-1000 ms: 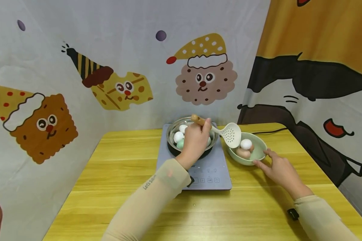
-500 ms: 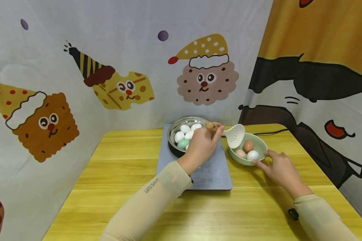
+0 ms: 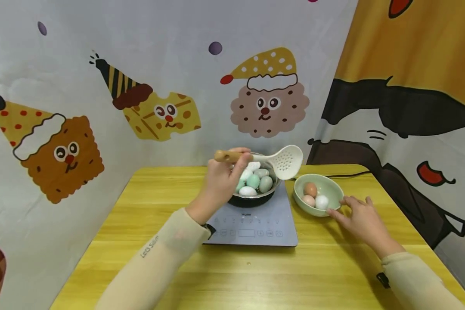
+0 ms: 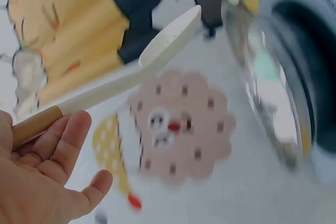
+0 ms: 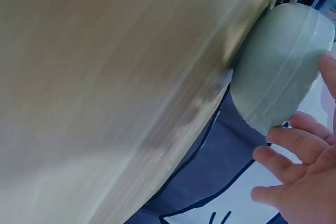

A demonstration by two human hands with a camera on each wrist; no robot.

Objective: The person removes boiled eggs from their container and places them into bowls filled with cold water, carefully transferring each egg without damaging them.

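Left hand (image 3: 221, 178) clamped on skimmer (image 3: 286, 162), near right edge of pot (image 3: 255, 199). Right hand (image 3: 362, 219), fingers apart, touches bowl (image 3: 311, 210) with three eggs (image 3: 321, 202). Risk: any egg scooped could roll off if skimmer tilts.

Cooking corner — induction cooktop (image 3: 252, 226) on wooden table (image 3: 139, 206), cartoon backdrop (image 3: 186, 73).

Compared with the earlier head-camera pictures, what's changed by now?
The left hand and the slotted spoon it holds have moved left, away from the bowl. The white egg, at first atop the other two eggs there, now lies beside them. The right hand still touches the bowl; the pan stays put.
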